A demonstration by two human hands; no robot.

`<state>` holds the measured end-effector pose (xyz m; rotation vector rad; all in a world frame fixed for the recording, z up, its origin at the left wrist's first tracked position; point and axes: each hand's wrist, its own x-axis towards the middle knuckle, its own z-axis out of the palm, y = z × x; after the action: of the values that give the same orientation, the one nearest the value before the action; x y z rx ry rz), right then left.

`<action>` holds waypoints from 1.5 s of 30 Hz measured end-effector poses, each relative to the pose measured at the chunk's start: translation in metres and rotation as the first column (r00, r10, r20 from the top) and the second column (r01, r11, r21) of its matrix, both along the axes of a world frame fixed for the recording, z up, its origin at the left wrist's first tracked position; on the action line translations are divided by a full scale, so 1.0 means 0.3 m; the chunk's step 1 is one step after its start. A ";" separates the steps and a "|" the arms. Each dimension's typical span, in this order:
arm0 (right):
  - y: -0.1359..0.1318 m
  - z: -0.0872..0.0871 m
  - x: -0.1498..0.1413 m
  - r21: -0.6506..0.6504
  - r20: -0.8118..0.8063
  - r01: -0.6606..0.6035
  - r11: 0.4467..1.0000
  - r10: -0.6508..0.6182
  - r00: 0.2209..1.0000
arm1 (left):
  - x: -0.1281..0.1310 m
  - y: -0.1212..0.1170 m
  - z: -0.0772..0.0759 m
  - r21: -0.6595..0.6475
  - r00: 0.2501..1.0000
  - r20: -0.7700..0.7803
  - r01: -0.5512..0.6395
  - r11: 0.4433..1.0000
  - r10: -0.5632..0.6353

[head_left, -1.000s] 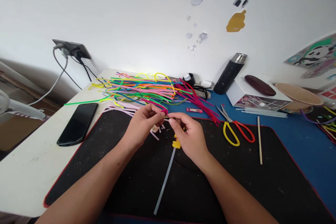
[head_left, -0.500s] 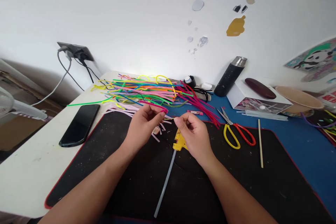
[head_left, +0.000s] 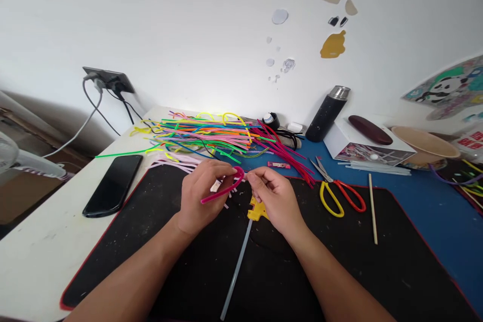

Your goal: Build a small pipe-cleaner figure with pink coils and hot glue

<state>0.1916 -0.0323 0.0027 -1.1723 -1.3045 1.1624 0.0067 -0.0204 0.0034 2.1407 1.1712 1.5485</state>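
Observation:
My left hand (head_left: 206, 191) pinches a magenta pipe cleaner (head_left: 226, 191) at the centre. The pipe cleaner bends into a curve at the fingertips, and its free end points down to the left across the hand. Close beside it, my right hand (head_left: 273, 193) has thumb and forefinger pressed together at the curled end. A short pale piece shows between the two hands, too small to name. Beneath my right hand lies a yellow glue gun (head_left: 257, 210), partly covered, with a long translucent glue stick (head_left: 237, 269) sticking out of its back.
A heap of coloured pipe cleaners (head_left: 204, 133) lies behind my hands. Scissors (head_left: 328, 181) and a wooden stick (head_left: 373, 209) rest on the right of the black mat (head_left: 151, 241). A phone (head_left: 113, 186) is at left; a flask (head_left: 327, 114) leans behind by a white box (head_left: 341, 133).
My left hand has turned over, so the magenta pipe cleaner now curves and swings down toward me instead of lying behind the fingers. My right hand stays close by, still pinched. The view has shifted slightly.

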 end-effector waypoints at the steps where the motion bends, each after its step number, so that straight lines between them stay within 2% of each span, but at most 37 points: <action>1: -0.001 0.000 -0.001 -0.003 0.001 -0.003 1.000 0.003 1.000 | 0.000 0.001 -0.001 -0.002 1.000 -0.006 0.004 1.000 -0.004; 11: 0.009 -0.020 0.003 -0.044 -0.128 -0.046 0.998 0.040 0.991 | -0.004 0.008 -0.008 0.128 0.993 -0.065 0.107 0.986 -0.100; 18: 0.007 -0.011 0.003 -0.055 -0.113 -0.049 0.997 0.043 0.993 | -0.002 0.013 -0.018 0.138 0.985 -0.102 0.156 0.978 -0.143; 30: 0.012 -0.020 0.006 -0.042 -0.129 -0.029 0.999 0.024 0.991 | -0.003 0.030 -0.027 0.266 0.963 -0.243 0.184 0.946 -0.119; 34: 0.013 -0.021 0.008 -0.041 -0.124 -0.024 0.999 0.018 0.992 | 0.003 0.025 -0.028 0.221 0.970 -0.210 0.171 0.960 -0.125; 39: 0.015 -0.024 0.009 -0.050 -0.128 -0.023 0.998 0.017 0.992 | 0.017 0.012 -0.019 0.059 0.998 -0.040 0.047 0.997 -0.045; 45: 0.010 -0.036 0.001 -0.096 -0.176 -0.090 0.991 0.072 0.982 | 0.005 0.023 -0.022 0.188 0.994 -0.104 0.033 0.982 -0.013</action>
<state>0.1918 -0.0292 -0.0083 -1.0745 -1.1806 1.3747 0.0081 -0.0135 -0.0032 2.3720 1.0627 1.6162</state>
